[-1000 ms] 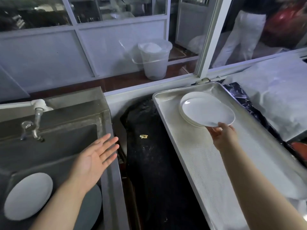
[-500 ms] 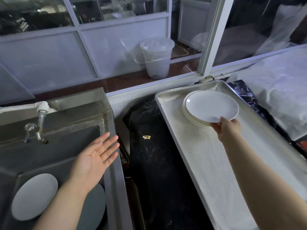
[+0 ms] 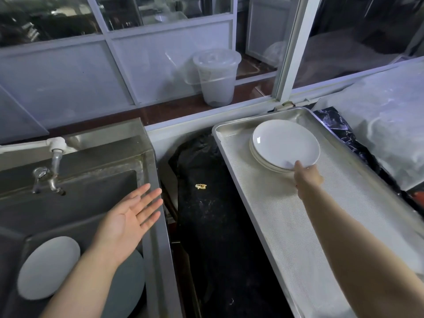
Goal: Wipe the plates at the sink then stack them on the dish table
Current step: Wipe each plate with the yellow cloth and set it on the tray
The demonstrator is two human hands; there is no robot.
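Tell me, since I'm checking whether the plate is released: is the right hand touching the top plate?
Touching. The head view shows the right hand with its thumb on the near rim of the top plate, gripping it.

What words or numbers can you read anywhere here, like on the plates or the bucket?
None: no readable words, numbers or labels show anywhere.
The top plate held by the right hand: plain white, no print.
The plate in the sink: plain.
The lidded bucket behind the window: no label visible.
The metal tray and tap: no markings.
The shelves behind the glass: too dark and blurred to tell.
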